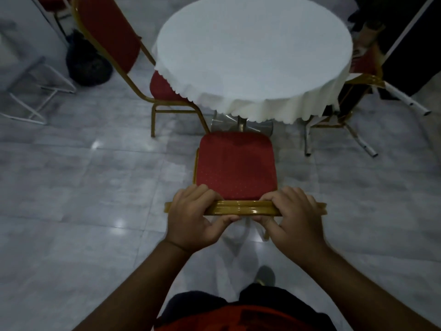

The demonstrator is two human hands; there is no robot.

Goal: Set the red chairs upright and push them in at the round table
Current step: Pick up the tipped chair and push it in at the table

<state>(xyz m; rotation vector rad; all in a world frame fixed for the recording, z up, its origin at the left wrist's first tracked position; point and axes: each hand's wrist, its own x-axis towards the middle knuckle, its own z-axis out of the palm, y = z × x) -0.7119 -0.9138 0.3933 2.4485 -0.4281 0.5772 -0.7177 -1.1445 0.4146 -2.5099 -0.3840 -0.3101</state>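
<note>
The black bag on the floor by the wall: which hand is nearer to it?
Left. The left hand grips the chair's gold top rail on the side toward the black bag; the right hand grips the rail's other end.

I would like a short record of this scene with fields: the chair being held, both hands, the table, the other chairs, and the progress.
held chair: red chair, upright, seat facing the table, front edge near the cloth hem, not yet under it
left hand: left hand grips the gold top rail
right hand: right hand grips the same rail
table: round table with white cloth
other chairs: left chair upright, seat partly under the cloth; right chair mostly hidden, position unclear
progress: held chair ready to be pushed in
</note>
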